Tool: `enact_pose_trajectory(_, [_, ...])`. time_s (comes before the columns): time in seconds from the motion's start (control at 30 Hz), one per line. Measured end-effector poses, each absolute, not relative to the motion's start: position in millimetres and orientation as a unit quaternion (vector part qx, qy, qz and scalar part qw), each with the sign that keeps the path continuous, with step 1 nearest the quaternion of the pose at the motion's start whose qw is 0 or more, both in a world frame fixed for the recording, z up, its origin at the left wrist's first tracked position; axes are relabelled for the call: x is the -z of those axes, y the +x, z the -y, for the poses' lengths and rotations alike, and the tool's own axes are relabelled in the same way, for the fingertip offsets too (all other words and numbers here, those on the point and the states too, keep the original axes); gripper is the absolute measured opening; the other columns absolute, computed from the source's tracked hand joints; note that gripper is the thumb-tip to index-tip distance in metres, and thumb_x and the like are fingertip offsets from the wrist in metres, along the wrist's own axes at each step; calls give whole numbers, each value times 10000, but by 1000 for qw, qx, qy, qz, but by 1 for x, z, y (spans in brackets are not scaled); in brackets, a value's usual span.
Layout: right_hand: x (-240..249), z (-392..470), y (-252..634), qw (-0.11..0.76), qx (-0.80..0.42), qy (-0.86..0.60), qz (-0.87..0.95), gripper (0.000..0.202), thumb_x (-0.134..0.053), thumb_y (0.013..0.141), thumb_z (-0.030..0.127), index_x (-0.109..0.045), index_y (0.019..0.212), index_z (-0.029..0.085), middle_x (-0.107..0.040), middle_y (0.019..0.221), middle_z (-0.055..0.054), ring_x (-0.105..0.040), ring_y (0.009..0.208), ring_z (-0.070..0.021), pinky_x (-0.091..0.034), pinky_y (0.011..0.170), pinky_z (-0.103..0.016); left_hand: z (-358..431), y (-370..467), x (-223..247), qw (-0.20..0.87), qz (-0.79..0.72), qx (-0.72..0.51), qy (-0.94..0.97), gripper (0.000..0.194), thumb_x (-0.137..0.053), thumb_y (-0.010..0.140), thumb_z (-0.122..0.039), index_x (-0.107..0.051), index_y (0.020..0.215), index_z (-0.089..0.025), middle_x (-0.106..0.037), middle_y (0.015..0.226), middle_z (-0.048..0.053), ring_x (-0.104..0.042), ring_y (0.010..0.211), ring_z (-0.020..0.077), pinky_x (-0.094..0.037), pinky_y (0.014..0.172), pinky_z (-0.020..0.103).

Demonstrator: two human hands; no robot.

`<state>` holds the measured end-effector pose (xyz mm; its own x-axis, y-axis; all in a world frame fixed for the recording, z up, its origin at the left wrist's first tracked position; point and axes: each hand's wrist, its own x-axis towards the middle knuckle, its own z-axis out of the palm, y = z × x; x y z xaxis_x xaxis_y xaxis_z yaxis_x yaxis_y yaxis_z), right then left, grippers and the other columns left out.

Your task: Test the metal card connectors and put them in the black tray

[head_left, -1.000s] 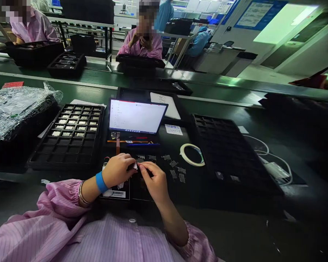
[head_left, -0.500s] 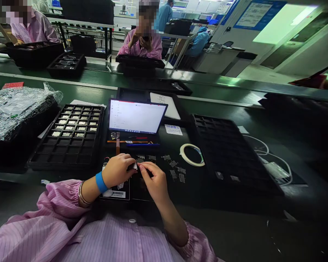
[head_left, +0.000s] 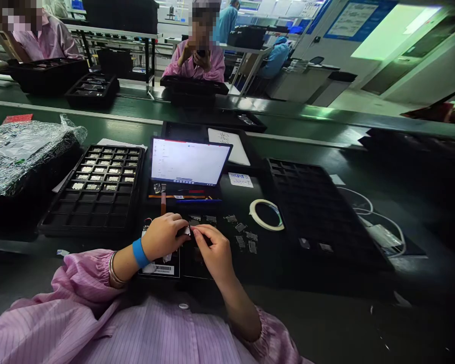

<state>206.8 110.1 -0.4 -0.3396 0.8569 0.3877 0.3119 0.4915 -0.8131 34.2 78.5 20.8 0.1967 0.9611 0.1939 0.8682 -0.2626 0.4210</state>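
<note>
Between my two hands is a small flat metallic piece point(head_left: 187, 231), partly hidden by fingers. My left hand point(head_left: 163, 236), with a blue band at the wrist, is closed on it from the left. My right hand point(head_left: 214, 250) pinches at its right edge with thumb and forefinger; whether it grips the piece or something tiny on it I cannot make out. Under my left hand lies a dark board with a barcode label point(head_left: 164, 269). Several small metallic plates point(head_left: 240, 227) are scattered right of my right hand. A lit screen point(head_left: 189, 163) stands behind, with an orange flex cable point(head_left: 164, 202) before it.
At left stands a black compartment tray point(head_left: 98, 207) with small metallic parts, beside a bubble-wrapped stack point(head_left: 26, 151). A roll of tape point(head_left: 255, 215) lies at right, near another black tray point(head_left: 318, 202) holding a few pieces. A co-worker point(head_left: 193, 58) sits across the bench.
Both my hands stay almost still around the small metallic piece. The co-worker at far left has shifted slightly.
</note>
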Motion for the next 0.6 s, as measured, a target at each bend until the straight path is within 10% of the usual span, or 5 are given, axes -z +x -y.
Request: enact_pose_trajectory(0.6, [-2, -110, 207, 411, -328, -392, 755, 192, -547, 912, 239, -728, 853, 215, -740, 869, -68, -684, 828, -221, -550, 733, -353, -78, 34, -20, 106, -594, -219, 767, 142, -686, 847, -259, -701, 976, -202, -690, 917, 42, -638, 877, 215, -505, 734, 316])
